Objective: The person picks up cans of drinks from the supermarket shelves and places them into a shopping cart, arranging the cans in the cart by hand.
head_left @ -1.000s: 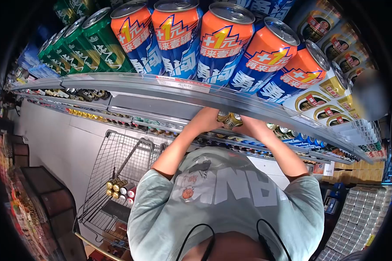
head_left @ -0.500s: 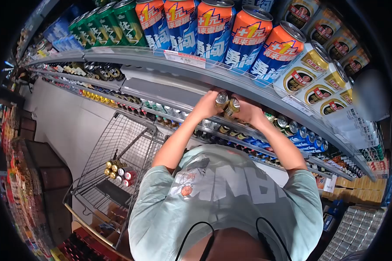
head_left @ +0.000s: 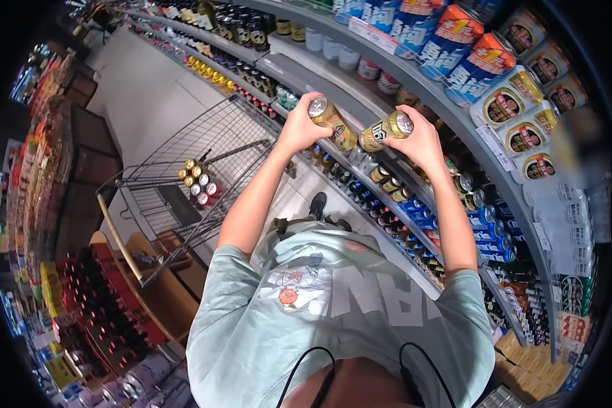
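My left hand [head_left: 300, 130] is wrapped round a gold beer can [head_left: 338, 130], its silver top tilted up and to the left. In my right hand [head_left: 420, 141] is a second gold beer can [head_left: 379, 136] with dark lettering, tilted so its top points right. The lower ends of the two cans come close together in front of the shelf; whether they touch I cannot tell. To the left stands a wire shopping cart [head_left: 246, 109], with several gold, silver and red-and-white cans [head_left: 196, 178] grouped inside it.
A curved shelf [head_left: 415, 70] runs along the front and right, carrying blue-and-orange cans [head_left: 449, 42] and white-and-gold multipacks [head_left: 510, 105]. Lower shelves hold blue cans [head_left: 494, 238] and bottles. Red crates of dark bottles [head_left: 105, 306] stand at lower left. My shoe [head_left: 319, 204] is on the tiled floor.
Both hands have come out from the shelf with the two gold cans, which now show more of their sides. My view has turned left, bringing the cart closer to the middle.
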### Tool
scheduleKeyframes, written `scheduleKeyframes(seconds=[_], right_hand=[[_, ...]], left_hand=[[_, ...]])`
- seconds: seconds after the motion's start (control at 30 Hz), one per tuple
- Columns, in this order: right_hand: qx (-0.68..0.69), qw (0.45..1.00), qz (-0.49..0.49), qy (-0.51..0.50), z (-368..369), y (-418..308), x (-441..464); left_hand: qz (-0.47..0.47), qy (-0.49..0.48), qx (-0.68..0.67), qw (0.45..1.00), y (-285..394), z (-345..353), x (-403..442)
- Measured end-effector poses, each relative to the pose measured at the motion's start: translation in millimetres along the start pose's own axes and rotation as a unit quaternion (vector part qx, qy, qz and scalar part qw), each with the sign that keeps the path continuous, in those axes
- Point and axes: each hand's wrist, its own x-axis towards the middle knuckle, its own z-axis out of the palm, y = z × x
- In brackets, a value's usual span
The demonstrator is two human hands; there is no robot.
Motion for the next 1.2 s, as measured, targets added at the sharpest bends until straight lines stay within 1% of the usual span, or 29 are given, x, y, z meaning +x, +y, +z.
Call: scheduleKeyframes(seconds=[0.07,0.13,0.2,0.27,0.37,0.4,0.43,0.47,0.53,0.57,0.6,0.63,0.67,0.73,0.8,0.87,0.93,0.97,1.07,1.1,1.13,1.2], right_hand=[[0.048,0.998,-0.022,-0.015,26,-11,2],[0.087,0.993,-0.048,-0.056,48,-28,5],[0.109,0.988,-0.067,-0.081,69,-54,9],[0.144,0.979,-0.091,-0.109,95,-75,19],[0.156,0.968,-0.140,-0.141,137,-114,44],[0.178,0.960,-0.141,-0.166,153,-129,53],[0.171,0.956,-0.159,-0.180,165,-149,62],[0.164,0.951,-0.177,-0.193,180,-170,70],[0.162,0.944,-0.193,-0.213,223,-200,87],[0.165,0.940,-0.181,-0.236,244,-217,93],[0.155,0.942,-0.199,-0.220,271,-228,98],[0.140,0.939,-0.206,-0.235,295,-242,101],[0.125,0.936,-0.213,-0.252,320,-254,103],[0.110,0.926,-0.206,-0.295,376,-265,103],[0.103,0.915,-0.213,-0.327,428,-271,98],[0.102,0.910,-0.199,-0.348,476,-272,89],[0.091,0.909,-0.100,-0.394,515,-270,80],[0.103,0.900,-0.092,-0.414,530,-267,76],[0.027,0.886,-0.067,-0.458,579,-258,63],[0.011,0.872,-0.024,-0.489,590,-260,61],[0.006,0.870,-0.017,-0.493,602,-259,59],[-0.012,0.850,-0.041,-0.525,626,-249,47]], left_hand=[[-0.012,0.013,0.046,0.999,-9,-32,-25],[-0.049,0.036,0.094,0.994,-28,-63,-49],[-0.054,0.091,0.082,0.991,-62,-96,-75],[-0.103,0.153,0.074,0.980,-72,-135,-106],[-0.152,0.233,0.107,0.954,-111,-197,-149],[-0.173,0.254,0.120,0.944,-122,-218,-160],[-0.215,0.270,0.103,0.933,-119,-239,-170],[-0.228,0.280,0.164,0.918,-116,-260,-177],[-0.302,0.281,0.143,0.900,-122,-298,-190],[-0.279,0.291,0.165,0.900,-138,-312,-199],[-0.254,0.301,0.189,0.899,-160,-325,-208],[-0.226,0.302,0.204,0.903,-175,-337,-213],[-0.262,0.280,0.220,0.897,-190,-344,-219],[-0.287,0.232,0.216,0.904,-220,-353,-229],[-0.326,0.161,0.184,0.913,-239,-356,-235],[-0.327,0.092,0.161,0.927,-268,-351,-243],[-0.302,0.038,0.173,0.937,-307,-338,-256],[-0.303,0.022,0.169,0.938,-321,-331,-263],[-0.303,-0.013,0.154,0.940,-362,-315,-277],[-0.283,-0.028,0.162,0.945,-373,-310,-282],[-0.262,-0.042,0.171,0.949,-383,-307,-285],[-0.259,-0.043,0.171,0.950,-402,-294,-294]])
